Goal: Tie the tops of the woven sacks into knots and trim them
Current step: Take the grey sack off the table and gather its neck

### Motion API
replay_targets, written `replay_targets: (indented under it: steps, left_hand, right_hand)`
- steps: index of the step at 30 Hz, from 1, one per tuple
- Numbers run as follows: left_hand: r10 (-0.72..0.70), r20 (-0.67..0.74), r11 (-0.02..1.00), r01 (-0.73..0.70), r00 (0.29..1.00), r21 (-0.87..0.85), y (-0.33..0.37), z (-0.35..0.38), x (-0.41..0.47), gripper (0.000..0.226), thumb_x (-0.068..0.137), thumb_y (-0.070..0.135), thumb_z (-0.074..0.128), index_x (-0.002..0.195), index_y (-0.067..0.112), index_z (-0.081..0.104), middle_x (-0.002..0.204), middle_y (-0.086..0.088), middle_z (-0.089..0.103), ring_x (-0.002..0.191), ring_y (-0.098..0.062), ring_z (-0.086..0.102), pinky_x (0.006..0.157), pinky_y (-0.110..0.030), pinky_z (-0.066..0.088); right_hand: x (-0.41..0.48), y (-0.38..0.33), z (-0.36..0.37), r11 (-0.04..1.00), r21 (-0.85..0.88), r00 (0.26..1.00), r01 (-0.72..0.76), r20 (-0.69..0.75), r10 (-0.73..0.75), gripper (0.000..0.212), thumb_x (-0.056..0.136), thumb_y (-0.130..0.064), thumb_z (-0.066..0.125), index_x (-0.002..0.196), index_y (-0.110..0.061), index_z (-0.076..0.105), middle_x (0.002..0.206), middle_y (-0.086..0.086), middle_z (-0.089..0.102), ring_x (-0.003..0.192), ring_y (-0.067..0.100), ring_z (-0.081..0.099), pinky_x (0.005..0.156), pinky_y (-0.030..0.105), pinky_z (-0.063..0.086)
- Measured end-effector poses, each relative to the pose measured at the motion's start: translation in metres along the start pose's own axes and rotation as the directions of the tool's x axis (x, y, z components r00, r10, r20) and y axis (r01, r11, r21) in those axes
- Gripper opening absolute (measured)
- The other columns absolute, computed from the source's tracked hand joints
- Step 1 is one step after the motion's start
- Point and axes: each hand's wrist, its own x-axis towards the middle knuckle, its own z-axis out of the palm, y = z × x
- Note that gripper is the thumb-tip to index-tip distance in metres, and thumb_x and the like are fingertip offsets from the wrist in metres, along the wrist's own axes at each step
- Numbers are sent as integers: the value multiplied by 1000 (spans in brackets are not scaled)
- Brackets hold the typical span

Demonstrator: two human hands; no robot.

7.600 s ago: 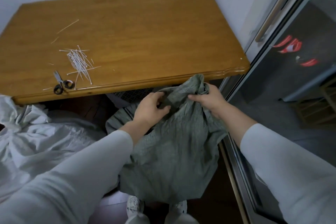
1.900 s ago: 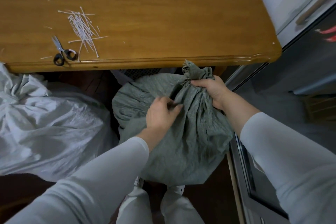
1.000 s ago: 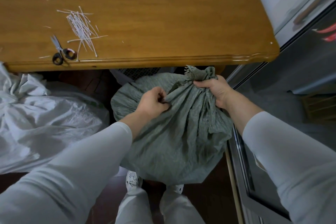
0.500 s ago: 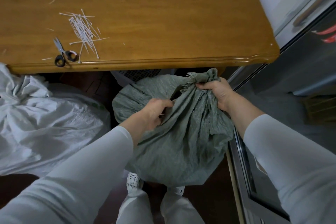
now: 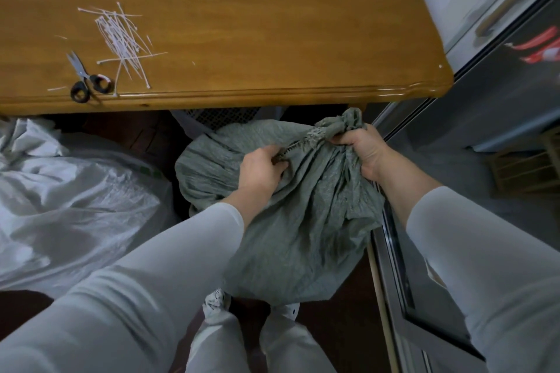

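While clamping the bunched neck of the green sack in the right hand, pinches its frayed hem with the left hand; runs taut between both, tuft just beyond the right.

The light in here is dim and cool. The wooden table carries a soft sheen along its near edge, with deep shadow beneath it. That edge bows with wide-angle distortion, and the sleeves below it blur.

One wide-angle camera, worn on the head, looks forward and steeply down. It sits close above the left hand and right hand, with the table beyond.
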Motion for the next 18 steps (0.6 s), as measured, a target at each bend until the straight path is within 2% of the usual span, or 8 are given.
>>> replay_targets:
  steps: [2,5,6,9,12,15,17,18]
  left_hand:
    - [-3,-8,1000,4,1000,16,1,-2,5,31,87,17,63,118,17,65,104,-13,71,95,-30,67,85,-40,55]
    - [39,-1,995,-38,999,93,3,-9,10,14,89,18,61,95,9,70,94,-16,70,90,-32,66,83,-38,54]
    - [55,-16,990,-52,998,129,4,-12,11,16,91,20,59,96,10,70,97,-16,67,93,-32,63,84,-35,51]
    - [114,-56,978,-102,992,182,14,-32,15,24,97,23,49,115,11,61,114,-13,54,104,-31,52,83,-30,40]
    - [71,-28,992,-68,997,102,31,-62,23,26,100,21,43,121,9,53,104,-8,55,92,-25,52,75,-30,39]
    - [65,-3,990,-64,998,130,33,-92,35,21,98,21,48,113,10,57,106,-11,60,95,-26,56,76,-34,43]
    - [68,10,988,-68,998,136,31,-101,39,18,96,22,52,107,11,61,106,-11,63,101,-29,58,82,-36,46]
    - [68,29,989,-71,997,131,31,-101,40,20,96,23,53,107,10,63,103,-10,63,101,-28,59,83,-35,46]
  right_hand:
    - [-2,0,-2,1000,-15,1000,2,1,-2,25,71,9,65,93,-1,69,98,22,68,100,40,64,92,54,50]
    - [-3,1,-3,1000,-21,1000,10,11,-10,22,74,12,61,90,-2,68,93,20,67,97,39,64,91,53,50]
    - [-4,1,-3,1000,-26,1000,16,11,-15,22,75,12,61,90,-2,68,92,19,68,96,38,64,91,52,51]
    - [-3,-1,-1,998,-48,999,36,4,-36,23,73,11,66,89,-6,69,85,12,71,91,33,67,88,46,52]
    - [-4,-9,4,992,-105,998,62,6,-62,27,69,8,72,89,-10,70,85,5,74,89,25,69,86,39,53]
    - [-6,-21,13,968,-219,993,121,28,-118,29,68,8,75,87,-13,69,88,1,71,87,17,67,83,31,52]
    - [-5,-26,20,915,-368,986,163,36,-162,27,69,6,75,87,-13,68,85,-2,68,81,12,64,77,25,48]
    - [-1,-25,24,880,-445,984,169,21,-178,26,70,4,74,89,-12,67,87,0,67,82,14,63,79,26,47]
